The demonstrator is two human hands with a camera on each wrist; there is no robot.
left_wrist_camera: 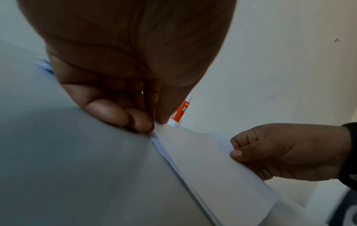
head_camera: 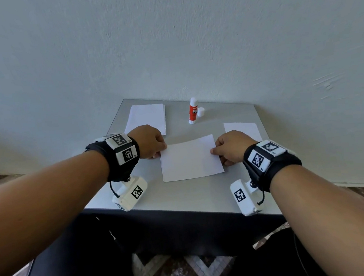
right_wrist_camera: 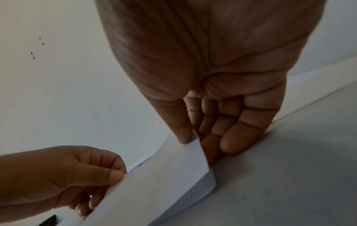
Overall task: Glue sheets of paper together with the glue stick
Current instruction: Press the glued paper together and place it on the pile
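I see my left hand [head_camera: 149,140] pinching the left edge of a plain white sheet [head_camera: 190,159], thumb on top and fingers curled beneath, while my right hand [head_camera: 232,147] pinches the opposite edge the same way. From the wrist views the sheet looks thin and smooth, held just above another white sheet [left_wrist_camera: 160,146] lying flat on the matte grey table [head_camera: 181,195]. The glue stick [head_camera: 193,111], a slim orange-and-white cylinder, stands upright near the table's far edge with its small round white cap [head_camera: 201,111] just beside it. A neat stack of paper [head_camera: 146,119] lies at the far left, another sheet [head_camera: 242,129] behind my right hand. The wall [head_camera: 168,40] is rough pale plaster.
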